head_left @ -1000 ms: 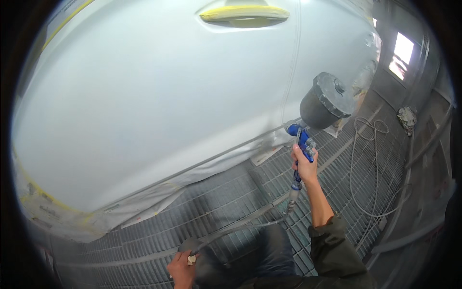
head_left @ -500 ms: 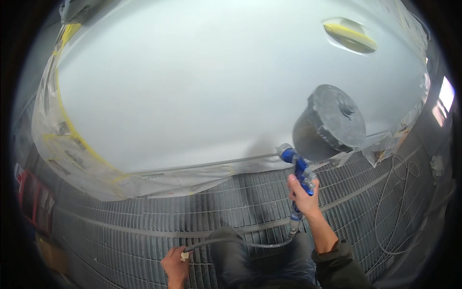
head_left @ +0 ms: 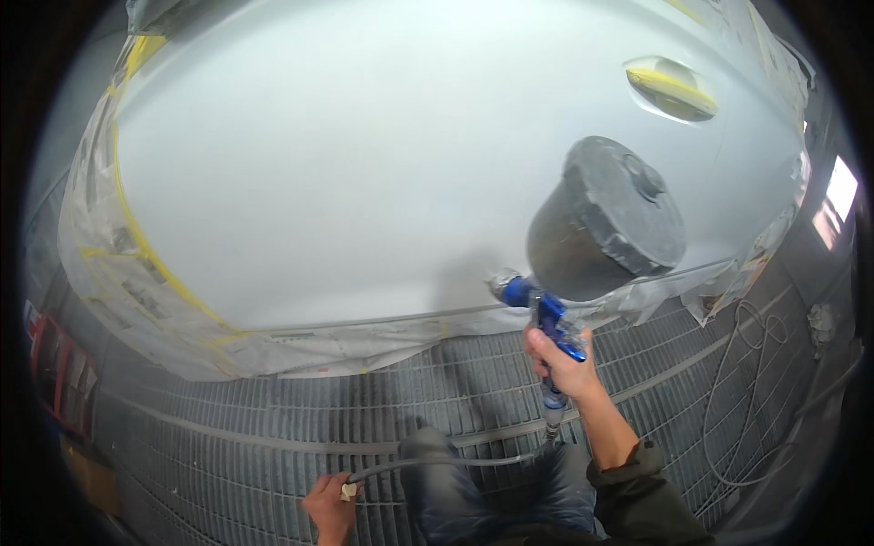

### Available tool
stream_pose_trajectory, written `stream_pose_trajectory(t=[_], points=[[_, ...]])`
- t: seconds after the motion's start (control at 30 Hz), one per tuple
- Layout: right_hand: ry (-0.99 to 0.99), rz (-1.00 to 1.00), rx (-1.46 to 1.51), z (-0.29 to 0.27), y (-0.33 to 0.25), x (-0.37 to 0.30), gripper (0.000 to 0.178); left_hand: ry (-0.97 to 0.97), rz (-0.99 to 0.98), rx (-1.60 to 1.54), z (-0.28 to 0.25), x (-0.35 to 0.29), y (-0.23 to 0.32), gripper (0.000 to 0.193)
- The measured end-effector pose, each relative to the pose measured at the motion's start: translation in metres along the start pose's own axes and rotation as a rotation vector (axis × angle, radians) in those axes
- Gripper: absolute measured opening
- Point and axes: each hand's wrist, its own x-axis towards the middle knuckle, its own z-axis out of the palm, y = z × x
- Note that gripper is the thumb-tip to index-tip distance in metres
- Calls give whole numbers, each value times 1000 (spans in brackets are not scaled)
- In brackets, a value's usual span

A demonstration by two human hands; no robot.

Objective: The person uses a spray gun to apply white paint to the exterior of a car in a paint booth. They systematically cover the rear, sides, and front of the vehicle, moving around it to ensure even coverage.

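Hands first: two are in view, both yours. Your right hand [head_left: 563,362] has its grip clenched around the one spray gun [head_left: 544,314], a blue metal body with a silvery nozzle pointing left at the lower edge of the car door [head_left: 382,173]. One dusty grey cup [head_left: 605,220], a round drum with a ribbed lid, sits on top of the gun. Your left hand [head_left: 330,507] grasps the single grey air hose [head_left: 437,462], which curves from there to the foot of the gun. One smooth white door panel fills the view, with one handle [head_left: 672,89] masked in yellow tape. Crinkled masking paper [head_left: 300,346] and yellow tape edge the panel. Underfoot lies a steel grate floor [head_left: 237,428].
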Motion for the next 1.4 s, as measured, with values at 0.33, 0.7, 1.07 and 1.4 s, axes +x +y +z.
stream_pose_trajectory(t=[0.33,0.7,1.07,1.4], points=[[312,-92,-103,-114,-31,-8,26,-165,150,-49,47,27,78,30],[647,-208,-275,-195,-13,-6,27,-240,349,-148,130,53,73,33],[664,-265,-226,-159,-16,2,23,-213,301,-211,114,67,29,28],[360,-158,-126,-121,-66,-5,29,-92,179,-76,41,51,84,30]])
